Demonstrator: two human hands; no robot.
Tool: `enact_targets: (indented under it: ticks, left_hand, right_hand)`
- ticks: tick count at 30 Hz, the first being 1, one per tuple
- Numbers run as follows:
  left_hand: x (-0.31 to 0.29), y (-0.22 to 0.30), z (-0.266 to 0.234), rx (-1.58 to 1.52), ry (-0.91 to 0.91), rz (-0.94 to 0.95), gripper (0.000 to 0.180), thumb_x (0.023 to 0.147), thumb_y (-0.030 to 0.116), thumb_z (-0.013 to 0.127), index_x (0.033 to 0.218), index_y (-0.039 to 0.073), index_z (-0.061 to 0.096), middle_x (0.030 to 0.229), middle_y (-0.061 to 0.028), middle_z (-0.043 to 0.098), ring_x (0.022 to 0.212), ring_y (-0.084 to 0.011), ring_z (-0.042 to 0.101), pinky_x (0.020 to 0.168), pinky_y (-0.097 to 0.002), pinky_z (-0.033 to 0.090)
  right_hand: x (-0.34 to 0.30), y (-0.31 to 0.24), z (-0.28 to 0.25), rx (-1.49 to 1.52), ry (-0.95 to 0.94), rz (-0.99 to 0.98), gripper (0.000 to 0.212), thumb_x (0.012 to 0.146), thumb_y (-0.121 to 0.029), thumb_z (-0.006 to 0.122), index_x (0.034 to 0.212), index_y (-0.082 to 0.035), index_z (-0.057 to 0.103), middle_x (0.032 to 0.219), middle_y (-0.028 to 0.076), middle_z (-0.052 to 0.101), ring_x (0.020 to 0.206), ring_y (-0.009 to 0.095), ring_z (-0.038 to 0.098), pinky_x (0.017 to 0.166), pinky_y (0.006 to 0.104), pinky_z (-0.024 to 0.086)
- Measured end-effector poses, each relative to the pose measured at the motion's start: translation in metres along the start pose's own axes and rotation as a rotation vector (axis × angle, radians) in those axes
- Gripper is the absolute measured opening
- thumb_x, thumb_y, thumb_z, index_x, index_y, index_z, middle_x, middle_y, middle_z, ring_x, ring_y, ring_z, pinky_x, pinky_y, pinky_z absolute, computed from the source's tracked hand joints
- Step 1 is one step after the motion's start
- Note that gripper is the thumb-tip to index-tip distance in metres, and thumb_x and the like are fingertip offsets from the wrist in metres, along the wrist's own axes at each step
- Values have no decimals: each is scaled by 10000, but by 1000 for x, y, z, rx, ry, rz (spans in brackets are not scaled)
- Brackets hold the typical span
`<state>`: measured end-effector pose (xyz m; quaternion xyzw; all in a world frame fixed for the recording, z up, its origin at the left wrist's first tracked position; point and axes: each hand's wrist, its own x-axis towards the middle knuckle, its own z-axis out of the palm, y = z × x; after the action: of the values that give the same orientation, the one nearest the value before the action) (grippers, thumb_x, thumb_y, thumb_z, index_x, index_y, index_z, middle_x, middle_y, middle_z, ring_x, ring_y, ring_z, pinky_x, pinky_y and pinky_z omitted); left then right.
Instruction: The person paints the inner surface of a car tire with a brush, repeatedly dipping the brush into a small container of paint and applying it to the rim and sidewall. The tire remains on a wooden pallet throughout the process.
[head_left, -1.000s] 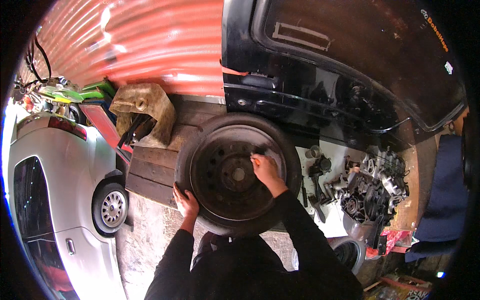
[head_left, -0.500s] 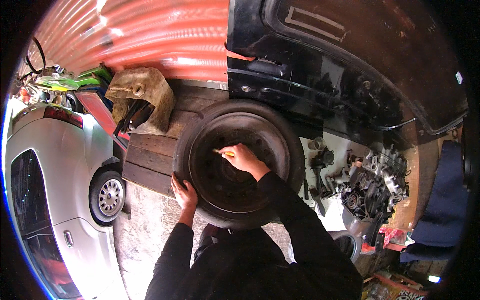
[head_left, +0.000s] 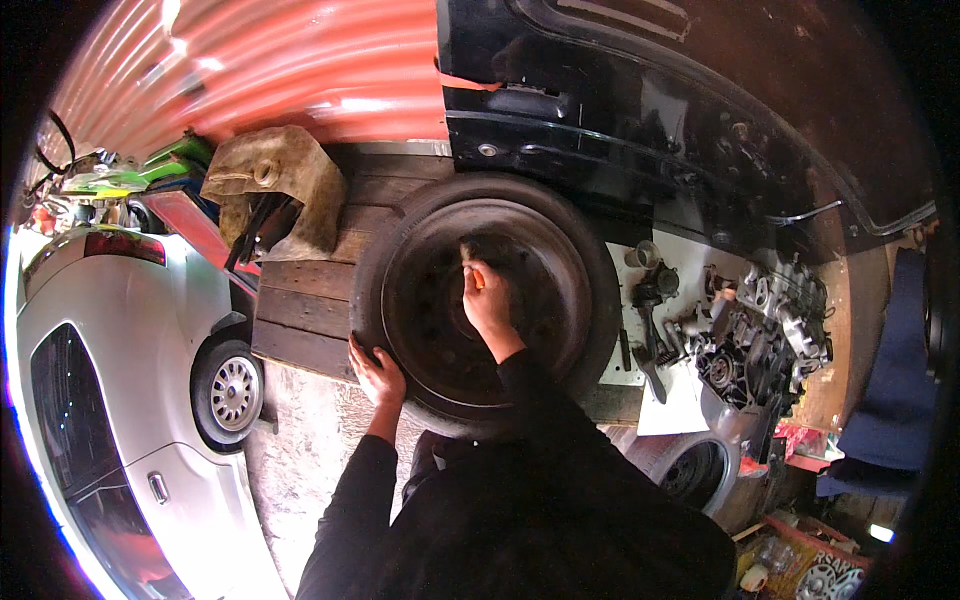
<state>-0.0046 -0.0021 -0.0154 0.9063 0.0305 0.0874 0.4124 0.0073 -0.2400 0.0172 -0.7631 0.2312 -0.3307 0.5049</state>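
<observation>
A dark wheel with its tyre (head_left: 597, 310) lies flat on a wooden bench (head_left: 300, 318) in front of me. My right hand (head_left: 487, 302) is over the inside of the steel rim (head_left: 425, 300), closed around a small brush (head_left: 467, 254). The brush has an orange-yellow handle, mostly covered by my fingers, and its pale tip points away from me over the rim. Against the near left side of the tyre rests my left hand (head_left: 380, 378), fingers stretched out and holding nothing.
A stained container (head_left: 320, 190) with dark tools stands at the back left. Engine parts (head_left: 740, 350) and a brush-like tool (head_left: 650, 375) lie on the right. A silver car (head_left: 130, 350) is left, a black vehicle panel (head_left: 600, 130) behind, another wheel (head_left: 700, 470) low right.
My right hand has swung the brush from the rim's left side toward its far middle, and the brush now points away from me. My left hand stays at the tyre. The view has shifted slightly.
</observation>
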Motion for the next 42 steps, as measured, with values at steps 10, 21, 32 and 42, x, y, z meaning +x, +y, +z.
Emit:
enact_targets:
  ticks: [10, 21, 32, 42]
  left_hand:
    - [2, -8, 2, 63, 0, 46, 613, 969, 172, 491, 1520, -47, 337, 1482, -326, 430, 1376, -481, 416, 1163, -514, 332]
    - [1, -4, 1, 54, -2, 38, 609, 969, 180, 493, 1516, -41, 340, 1485, -315, 430, 1369, -478, 423, 1158, -511, 341]
    - [2, -10, 5, 63, 16, 62, 613, 965, 189, 498, 1517, -32, 348, 1476, -316, 442, 1367, -474, 430, 1152, -509, 346]
    - [4, -6, 4, 65, 9, 54, 605, 966, 191, 492, 1509, -41, 359, 1474, -323, 441, 1364, -481, 431, 1150, -509, 350]
  right_hand:
    - [0, -4, -6, 105, -109, 6, 136, 979, -136, 649, 1061, -41, 702, 948, 164, 747, 872, 326, 740, 771, 392, 567]
    - [15, -2, -42, 51, -189, -82, 161, 998, -127, 619, 1100, -38, 708, 1051, 154, 741, 988, 286, 716, 873, 351, 545]
    - [47, -6, -99, -119, -132, -92, 192, 982, -113, 628, 1161, -60, 674, 1302, 179, 667, 1195, 358, 650, 963, 412, 533]
    - [53, -39, -49, 148, -307, -162, 168, 976, -115, 653, 1099, -11, 700, 1016, 140, 754, 919, 290, 737, 828, 356, 561]
